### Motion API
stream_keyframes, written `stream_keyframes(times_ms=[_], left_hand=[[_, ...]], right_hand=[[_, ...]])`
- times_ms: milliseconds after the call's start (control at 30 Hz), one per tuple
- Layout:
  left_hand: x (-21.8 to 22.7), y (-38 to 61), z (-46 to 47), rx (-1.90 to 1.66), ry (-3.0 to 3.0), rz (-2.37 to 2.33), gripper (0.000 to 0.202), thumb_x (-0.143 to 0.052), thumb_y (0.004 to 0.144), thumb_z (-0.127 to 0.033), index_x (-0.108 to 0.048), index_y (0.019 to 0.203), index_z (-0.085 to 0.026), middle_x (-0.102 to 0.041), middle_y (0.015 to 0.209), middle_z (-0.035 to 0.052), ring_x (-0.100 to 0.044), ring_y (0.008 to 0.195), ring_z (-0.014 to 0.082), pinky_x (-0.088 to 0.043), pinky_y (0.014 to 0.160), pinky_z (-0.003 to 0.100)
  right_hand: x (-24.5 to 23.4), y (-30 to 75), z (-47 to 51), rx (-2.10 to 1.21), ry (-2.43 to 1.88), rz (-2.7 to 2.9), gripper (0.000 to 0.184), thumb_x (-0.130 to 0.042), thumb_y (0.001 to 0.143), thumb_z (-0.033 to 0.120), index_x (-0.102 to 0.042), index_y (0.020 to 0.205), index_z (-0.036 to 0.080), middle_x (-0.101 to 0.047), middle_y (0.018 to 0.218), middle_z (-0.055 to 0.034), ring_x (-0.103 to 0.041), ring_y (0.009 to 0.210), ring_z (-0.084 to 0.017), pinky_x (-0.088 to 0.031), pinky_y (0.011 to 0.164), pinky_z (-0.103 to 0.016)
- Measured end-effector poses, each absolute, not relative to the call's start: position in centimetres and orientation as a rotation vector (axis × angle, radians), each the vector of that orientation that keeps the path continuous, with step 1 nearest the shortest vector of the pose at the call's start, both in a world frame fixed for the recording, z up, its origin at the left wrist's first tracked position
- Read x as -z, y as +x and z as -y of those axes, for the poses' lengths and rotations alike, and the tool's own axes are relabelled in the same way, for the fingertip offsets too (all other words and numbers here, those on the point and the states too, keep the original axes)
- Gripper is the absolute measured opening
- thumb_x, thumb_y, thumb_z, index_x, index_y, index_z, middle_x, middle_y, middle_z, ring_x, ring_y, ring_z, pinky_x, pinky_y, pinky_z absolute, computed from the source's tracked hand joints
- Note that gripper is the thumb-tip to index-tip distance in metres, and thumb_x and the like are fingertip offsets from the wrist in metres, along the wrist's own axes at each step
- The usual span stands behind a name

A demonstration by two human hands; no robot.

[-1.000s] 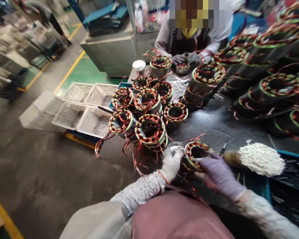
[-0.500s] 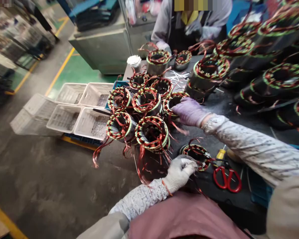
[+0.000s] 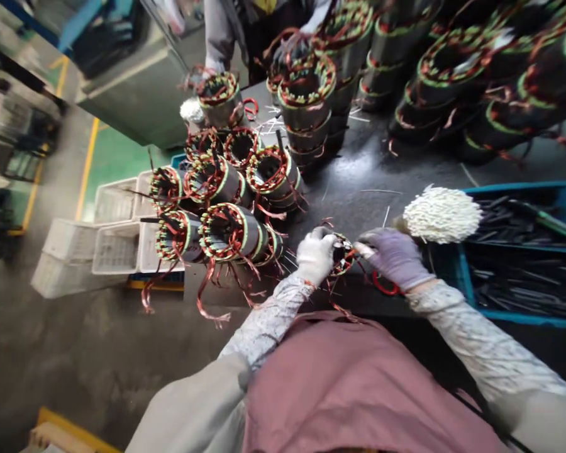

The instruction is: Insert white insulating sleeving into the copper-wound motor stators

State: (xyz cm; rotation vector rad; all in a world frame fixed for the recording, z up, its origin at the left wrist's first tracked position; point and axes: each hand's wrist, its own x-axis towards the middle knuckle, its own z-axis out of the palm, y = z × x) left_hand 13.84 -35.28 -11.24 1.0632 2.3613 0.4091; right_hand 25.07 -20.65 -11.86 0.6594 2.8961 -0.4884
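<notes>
A small wound motor stator (image 3: 343, 255) with copper-red leads lies near the table's front edge, partly hidden by both hands. My left hand (image 3: 315, 257), in a white glove, is closed at its left rim with the fingers curled over it. From the right, my right hand (image 3: 397, 257) in a purple glove reaches the same stator; its fingertips are pinched together beside the red leads. What is between those fingertips is too small to make out. Below the right hand a red handle loop of the scissors (image 3: 385, 284) shows.
Stacked stators (image 3: 236, 236) with hanging leads stand at the left, more stacks (image 3: 306, 94) behind. A bundle of white strips (image 3: 442, 214) sits right of my hands, beside blue bins (image 3: 523, 319) of black pieces. White baskets (image 3: 116, 248) lie left; a co-worker's sleeve (image 3: 218, 38) is across the table.
My right hand has left the stators at the back and come to the small stator by my left hand. The view has swung right, bringing the white bundle and blue bins into sight.
</notes>
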Motion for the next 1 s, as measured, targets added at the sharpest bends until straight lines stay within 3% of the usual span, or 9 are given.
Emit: stream_keyframes(times_ms=[133, 233, 367, 500, 567, 667, 733, 833, 1000], left_hand=[[12.1, 14.2, 35.1, -0.303, 1.018, -2.424, 0.032, -0.053, 0.091, -0.023, -0.071, 0.117, -0.028, -0.061, 0.128, 0.0057, -0.060, 0.109, 0.0206, -0.050, 0.090, 0.030], [12.7, 14.7, 35.6, -0.318, 0.924, -2.475, 0.032, -0.054, 0.090, -0.022, -0.072, 0.116, -0.029, -0.063, 0.125, 0.0057, -0.062, 0.105, 0.0193, -0.051, 0.087, 0.028], [13.2, 15.1, 36.1, -0.399, 0.889, -2.522, 0.031, -0.056, 0.089, -0.022, -0.073, 0.114, -0.029, -0.064, 0.121, 0.0050, -0.064, 0.102, 0.0182, -0.051, 0.085, 0.027], [13.7, 15.0, 36.5, -0.561, 0.923, -2.502, 0.030, -0.057, 0.089, -0.021, -0.073, 0.114, -0.027, -0.065, 0.119, 0.0043, -0.064, 0.101, 0.0165, -0.051, 0.086, 0.025], [13.9, 14.9, 36.8, -0.627, 0.961, -2.477, 0.030, -0.056, 0.089, -0.019, -0.073, 0.113, -0.026, -0.065, 0.119, 0.0046, -0.064, 0.101, 0.0158, -0.051, 0.087, 0.024], [14.3, 14.8, 37.2, -0.633, 1.052, -2.450, 0.031, -0.057, 0.087, -0.016, -0.073, 0.113, -0.023, -0.065, 0.118, 0.0066, -0.064, 0.101, 0.0168, -0.052, 0.089, 0.026], [14.7, 14.8, 37.3, -0.606, 1.104, -2.454, 0.032, -0.059, 0.085, -0.014, -0.073, 0.112, -0.022, -0.066, 0.118, 0.0077, -0.064, 0.101, 0.0181, -0.053, 0.089, 0.028], [15.4, 14.9, 37.4, -0.604, 1.146, -2.479, 0.032, -0.059, 0.083, -0.012, -0.074, 0.109, -0.022, -0.067, 0.115, 0.0082, -0.063, 0.101, 0.0187, -0.053, 0.089, 0.030], [16.5, 15.2, 37.2, -0.640, 1.137, -2.524, 0.030, -0.059, 0.082, -0.012, -0.074, 0.107, -0.021, -0.068, 0.112, 0.0091, -0.064, 0.100, 0.0191, -0.054, 0.090, 0.032]], right_hand=[[11.8, 23.0, 23.3, 0.349, 0.734, -2.788, 0.038, -0.052, 0.091, 0.043, -0.075, 0.090, 0.013, -0.072, 0.093, -0.0183, -0.065, 0.092, -0.028, -0.044, 0.081, -0.040], [11.4, 22.4, 24.2, 0.359, 0.747, -2.819, 0.032, -0.050, 0.092, 0.031, -0.074, 0.087, 0.010, -0.071, 0.091, -0.0193, -0.064, 0.092, -0.028, -0.042, 0.082, -0.040], [13.7, 23.3, 24.1, 0.365, 0.604, -3.097, 0.023, -0.051, 0.087, 0.018, -0.072, 0.084, 0.011, -0.071, 0.093, -0.0169, -0.061, 0.093, -0.027, -0.041, 0.088, -0.043], [16.2, 25.5, 23.2, 0.565, 0.217, -3.415, 0.022, -0.051, 0.091, 0.023, -0.071, 0.085, 0.018, -0.072, 0.093, -0.0083, -0.060, 0.101, -0.022, -0.040, 0.097, -0.040], [16.4, 26.4, 22.6, 0.611, 0.255, -3.448, 0.024, -0.050, 0.094, 0.027, -0.073, 0.090, 0.019, -0.072, 0.097, -0.0074, -0.060, 0.104, -0.021, -0.041, 0.098, -0.039], [15.5, 26.2, 21.3, 0.551, 0.444, -3.303, 0.029, -0.049, 0.094, 0.031, -0.074, 0.104, 0.020, -0.070, 0.112, -0.0103, -0.059, 0.106, -0.023, -0.044, 0.091, -0.037], [14.4, 25.0, 20.6, 0.485, 0.294, -3.133, 0.028, -0.052, 0.092, 0.030, -0.075, 0.108, 0.023, -0.069, 0.119, -0.0100, -0.060, 0.105, -0.024, -0.045, 0.088, -0.037], [13.0, 22.4, 19.9, 0.338, 0.036, -2.925, 0.026, -0.057, 0.089, 0.030, -0.075, 0.107, 0.026, -0.067, 0.122, -0.0099, -0.059, 0.106, -0.026, -0.044, 0.086, -0.037], [12.3, 20.9, 20.5, 0.260, -0.097, -2.831, 0.022, -0.055, 0.089, 0.023, -0.076, 0.093, 0.017, -0.071, 0.110, -0.0127, -0.062, 0.101, -0.025, -0.045, 0.087, -0.037]])
